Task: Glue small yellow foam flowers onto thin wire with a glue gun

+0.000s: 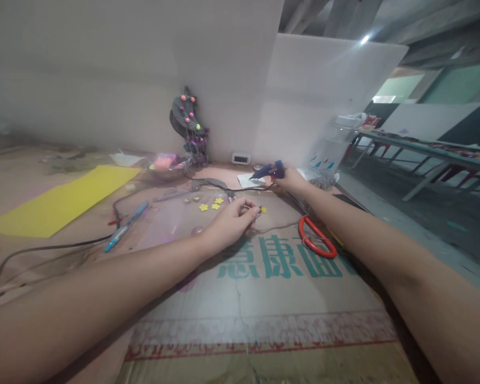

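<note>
My left hand [240, 217] is closed in a pinch above the printed cardboard sheet [304, 301]. A small yellow flower [263, 209] shows at its fingertips, partly hidden by them. Out to the right, my right hand [290, 180] is wrapped around a dark blue glue gun [272, 170]. The gun's nozzle points left, over a white piece of paper [248, 181]. Several yellow flower cutouts [204, 207] lie just left of my left hand. Scissors with red-orange handles [317, 238] rest below my right forearm.
A yellow sheet [64, 200] and a blue pen [126, 226] lie at left, beside a black cable [56, 247]. Against the back wall stand a dark crescent-shaped decoration with coloured beads [187, 114] and a small white digital clock [240, 158]. A clear plastic container [324, 154] stands at right.
</note>
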`<state>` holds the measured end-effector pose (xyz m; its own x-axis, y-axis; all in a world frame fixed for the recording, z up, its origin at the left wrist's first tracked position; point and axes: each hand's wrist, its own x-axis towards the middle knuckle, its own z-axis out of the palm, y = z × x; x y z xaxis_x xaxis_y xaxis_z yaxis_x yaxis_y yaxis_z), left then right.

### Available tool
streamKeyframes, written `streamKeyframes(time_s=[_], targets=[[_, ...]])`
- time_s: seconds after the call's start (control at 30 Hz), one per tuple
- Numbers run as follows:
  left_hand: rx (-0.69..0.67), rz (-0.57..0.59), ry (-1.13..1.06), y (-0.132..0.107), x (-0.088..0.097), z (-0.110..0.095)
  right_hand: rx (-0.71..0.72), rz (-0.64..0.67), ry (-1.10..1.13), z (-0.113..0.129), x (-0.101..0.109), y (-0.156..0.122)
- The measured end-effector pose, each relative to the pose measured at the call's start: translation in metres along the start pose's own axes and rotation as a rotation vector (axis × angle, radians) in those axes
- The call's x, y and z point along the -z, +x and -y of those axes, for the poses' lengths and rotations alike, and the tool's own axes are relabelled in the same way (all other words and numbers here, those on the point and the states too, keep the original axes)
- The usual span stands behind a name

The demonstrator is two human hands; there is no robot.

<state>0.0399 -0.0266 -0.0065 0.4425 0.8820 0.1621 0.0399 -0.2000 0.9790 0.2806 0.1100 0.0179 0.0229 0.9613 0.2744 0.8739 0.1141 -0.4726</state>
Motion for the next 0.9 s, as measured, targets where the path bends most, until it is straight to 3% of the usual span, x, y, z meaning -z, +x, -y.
streamKeyframes(time_s=[0.2, 0.37, 0.5, 0.6, 0.9], targets=[[-0.01, -0.073, 0.025, 0.003, 0.002, 0.003, 0.018, 0.015, 0.166, 0.023, 0.024, -0.019], [-0.07, -0.127, 0.171, 0.004, 0.005, 0.003, 0.033, -0.008, 0.291, 0.044, 0.042, -0.065], [-0.103, -0.091, 0.159, 0.003, 0.005, 0.001, 0.029, -0.142, 0.559, 0.052, 0.028, -0.111], [-0.082, -0.063, 0.118, 0.003, 0.005, 0.003, -0.054, -0.119, 0.631, 0.058, 0.013, -0.136], [-0.048, -0.033, -0.017, 0.004, 0.004, 0.003, -0.003, -0.081, 0.656, 0.06, 0.001, -0.145]])
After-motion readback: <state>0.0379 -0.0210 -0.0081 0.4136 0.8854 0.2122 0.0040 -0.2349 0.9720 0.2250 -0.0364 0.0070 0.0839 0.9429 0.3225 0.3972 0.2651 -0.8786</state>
